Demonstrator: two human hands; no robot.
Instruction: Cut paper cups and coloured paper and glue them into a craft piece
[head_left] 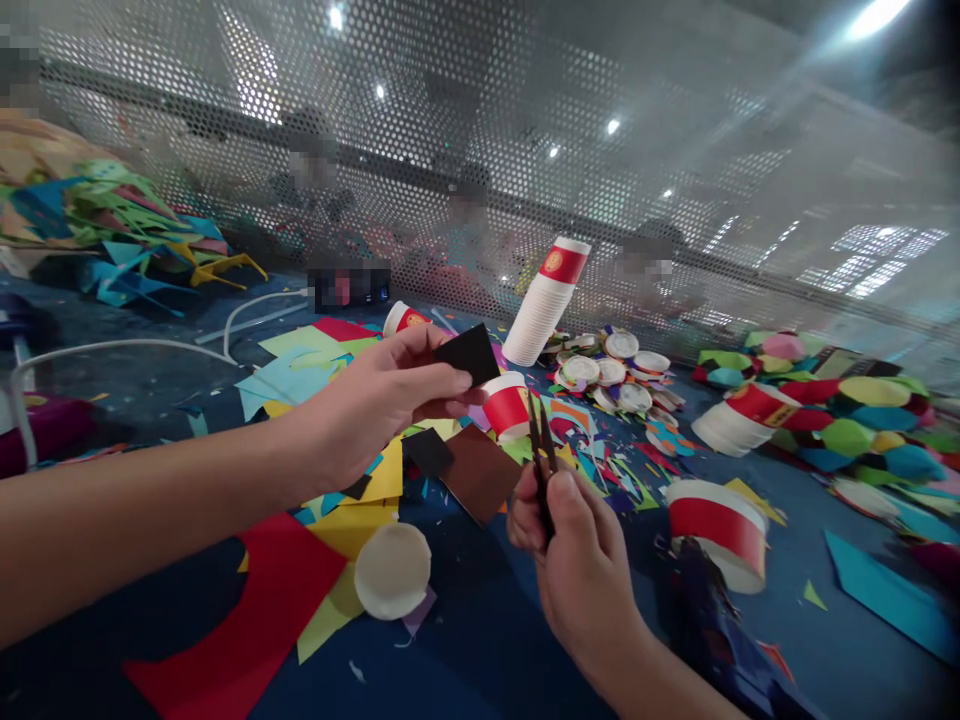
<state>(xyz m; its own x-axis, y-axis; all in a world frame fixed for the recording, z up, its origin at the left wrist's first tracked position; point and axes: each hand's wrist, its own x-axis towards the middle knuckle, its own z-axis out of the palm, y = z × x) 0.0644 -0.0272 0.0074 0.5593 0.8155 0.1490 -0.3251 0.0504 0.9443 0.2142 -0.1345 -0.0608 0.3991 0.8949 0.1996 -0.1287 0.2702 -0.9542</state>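
Black paper pinched by left fingers — scissors, handles hidden, gripped by right fingers

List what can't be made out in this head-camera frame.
- Head view: scissors, handles hidden inside the right hand.
- Head view: black paper, near edge covered by the left hand.
- Head view: dark blue object, too blurred to identify.
- Head view: people behind the mesh screen, blurred.

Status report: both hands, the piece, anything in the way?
Left hand pinches black paper piece, lifted off the table. Right hand holds scissors, blades up, apart from the paper. Red-banded cup close behind the blades; scraps all around.
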